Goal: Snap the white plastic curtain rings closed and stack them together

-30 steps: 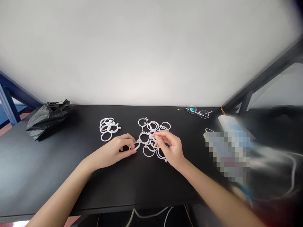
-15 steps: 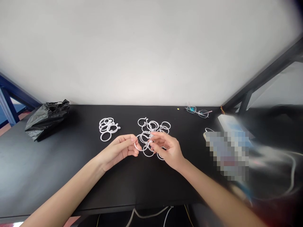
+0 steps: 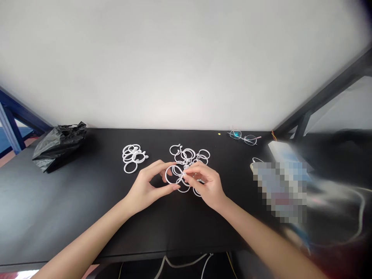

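Both hands meet over a black table [image 3: 87,217]. My left hand [image 3: 151,185] pinches a white plastic ring [image 3: 172,174] by its left side, thumb below and fingers above. My right hand [image 3: 205,184] grips the same ring at its right side, where a small clasp sits. Just behind the hands lies a loose pile of white rings [image 3: 190,155]. A smaller, separate cluster of white rings [image 3: 132,157] lies to the left of the hands.
A crumpled black plastic bag [image 3: 58,144] rests at the table's far left. A pair of glasses [image 3: 242,137] lies by the wall at the right. A blurred, pixelated object [image 3: 280,190] and white cables [image 3: 359,217] occupy the right side.
My left hand lifted one ring off the table and turned it upright. My right hand moved in from the pile and took hold of the ring's other side.
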### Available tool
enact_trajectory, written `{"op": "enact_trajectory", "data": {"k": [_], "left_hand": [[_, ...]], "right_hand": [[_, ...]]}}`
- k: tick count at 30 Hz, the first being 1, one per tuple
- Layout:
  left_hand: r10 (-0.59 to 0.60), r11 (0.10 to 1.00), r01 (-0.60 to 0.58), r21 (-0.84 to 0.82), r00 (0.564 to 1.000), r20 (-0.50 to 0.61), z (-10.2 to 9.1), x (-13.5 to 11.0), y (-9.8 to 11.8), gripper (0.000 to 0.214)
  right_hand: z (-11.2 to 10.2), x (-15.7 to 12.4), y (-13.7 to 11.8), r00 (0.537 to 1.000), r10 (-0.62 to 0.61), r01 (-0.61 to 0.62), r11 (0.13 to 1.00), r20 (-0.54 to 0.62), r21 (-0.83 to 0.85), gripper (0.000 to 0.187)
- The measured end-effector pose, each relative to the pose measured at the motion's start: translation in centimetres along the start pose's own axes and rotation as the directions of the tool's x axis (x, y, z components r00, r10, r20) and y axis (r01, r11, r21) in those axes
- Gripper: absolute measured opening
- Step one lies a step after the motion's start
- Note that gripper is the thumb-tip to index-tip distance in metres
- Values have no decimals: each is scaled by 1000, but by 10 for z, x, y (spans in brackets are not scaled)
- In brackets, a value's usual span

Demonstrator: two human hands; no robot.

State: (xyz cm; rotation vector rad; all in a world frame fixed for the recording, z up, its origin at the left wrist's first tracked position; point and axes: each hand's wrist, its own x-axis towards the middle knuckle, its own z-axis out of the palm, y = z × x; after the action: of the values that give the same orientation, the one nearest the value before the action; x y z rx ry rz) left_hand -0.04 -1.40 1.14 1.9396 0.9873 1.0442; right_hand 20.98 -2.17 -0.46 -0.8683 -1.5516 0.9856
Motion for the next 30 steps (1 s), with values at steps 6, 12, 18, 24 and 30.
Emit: {"op": "enact_trajectory", "data": {"k": [6,12,18,24,30], "left_hand": [[80,986,-74,148,996,-35,-1,-1,0,43],[48,993,-45,113,999,-24,-2,-1,-1,41],[-1,1000,1,-2,1000,-16,-3,-1,-3,40],[2,999,-3,-35,999,-34,-5,-1,-3,39],[34,999,-35,-10,999,-30,-6,-2,-1,41]], "right_hand": [[0,0,1,1000,-17,17,1000,1,-11,12],[2,0,-1,1000,-7,7,1000,-27,4,9],[-1,-1,-3,1000,-15,16,999,-10,34,12],[-4,0,-6,998,-67,67,996,-10,-53,11],[-2,-1,-6,989,-148,147,982,0,-122,11]]}}
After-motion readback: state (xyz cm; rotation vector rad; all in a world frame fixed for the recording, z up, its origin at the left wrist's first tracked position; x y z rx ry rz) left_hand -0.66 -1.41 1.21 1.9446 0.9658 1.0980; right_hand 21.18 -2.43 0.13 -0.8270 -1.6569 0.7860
